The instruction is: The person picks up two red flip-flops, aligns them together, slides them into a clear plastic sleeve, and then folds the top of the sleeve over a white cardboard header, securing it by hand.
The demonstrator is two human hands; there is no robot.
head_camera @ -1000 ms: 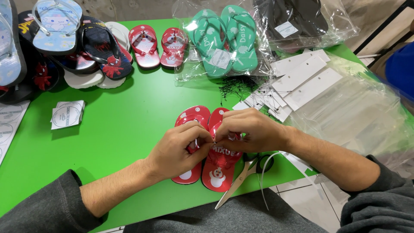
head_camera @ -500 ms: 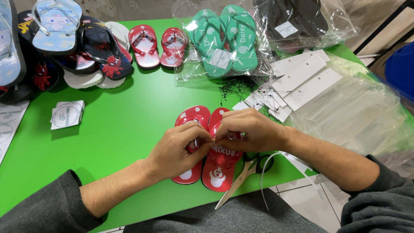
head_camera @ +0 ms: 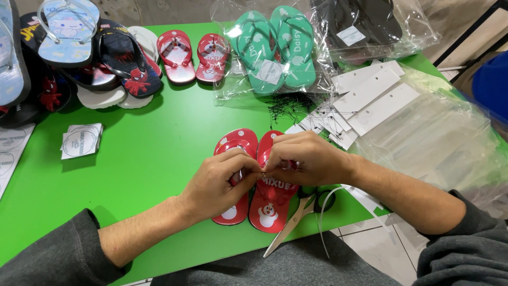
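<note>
Centrally, a pair of small red flip-flops (head_camera: 254, 180) is being kept flat on the green table (head_camera: 148, 153), soles down, side by side and touching, toes pointing to the far side, near the near edge. The left hand (head_camera: 219, 185) is being laid over the left sandal, fingers curled in, thumb and forefinger pinched together at the gap between the two sandals. The right hand (head_camera: 307, 159) is being laid over the right sandal, likewise nearly closed, its fingertips meeting those of the left hand. What is being pinched between the fingertips is too small to be told; the straps are being covered by both hands.

A pair of scissors (head_camera: 296, 217) is lying just near-right of the pair, blades pointing over the table's near edge. A heap of thin black ties (head_camera: 288, 105) is lying farther off, beside white card tags (head_camera: 370, 100) spread to the right. Clear plastic bags (head_camera: 439, 143) are being stacked at the right edge. Green flip-flops in a clear bag (head_camera: 275, 50) are lying at the far side, a second red pair (head_camera: 193, 55) to their left. Mixed printed flip-flops (head_camera: 79, 53) are being piled at the far left, and round-printed labels (head_camera: 80, 141) are lying below them.
</note>
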